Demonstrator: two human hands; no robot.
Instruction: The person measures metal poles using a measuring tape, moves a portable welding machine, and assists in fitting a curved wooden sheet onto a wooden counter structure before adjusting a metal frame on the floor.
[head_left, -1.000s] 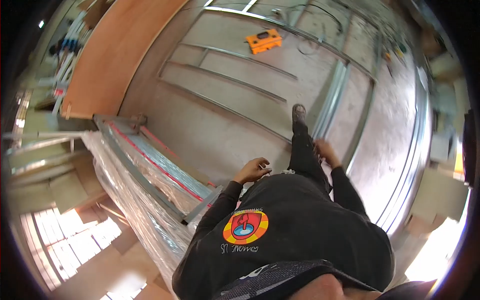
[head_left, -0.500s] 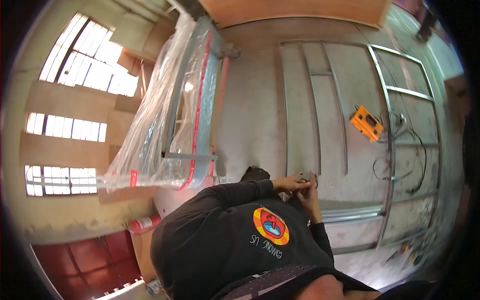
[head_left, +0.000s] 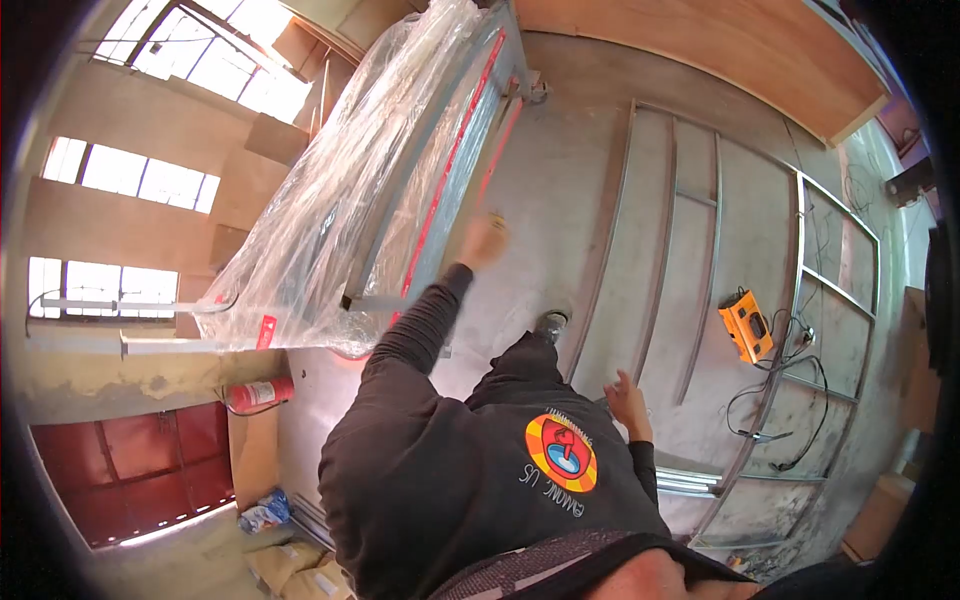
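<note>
My left hand [head_left: 484,241] is stretched forward beside the plastic-wrapped stack [head_left: 350,170], over the floor side of its red-edged frame. It is smeared by motion, and a small yellowish spot shows at its fingertips, too blurred to make out. My right hand [head_left: 627,402] hangs low by my right side with its fingers apart and nothing seen in it. Below it in view lie metal profiles [head_left: 685,482] on the floor, and the long thin metal studs [head_left: 655,290] run forward from near it. My shoe [head_left: 551,323] stands on the floor between the hands.
An orange case [head_left: 746,326] lies beside the metal floor frame [head_left: 798,240], with black cables [head_left: 822,400] around it. A wooden panel [head_left: 690,45] stands at the top. A fire extinguisher [head_left: 260,393] and red door [head_left: 140,465] are at the left.
My hands came together in front of me, then parted; the left has moved forward and left to the wrapped stack. My view has turned left and my feet have stepped.
</note>
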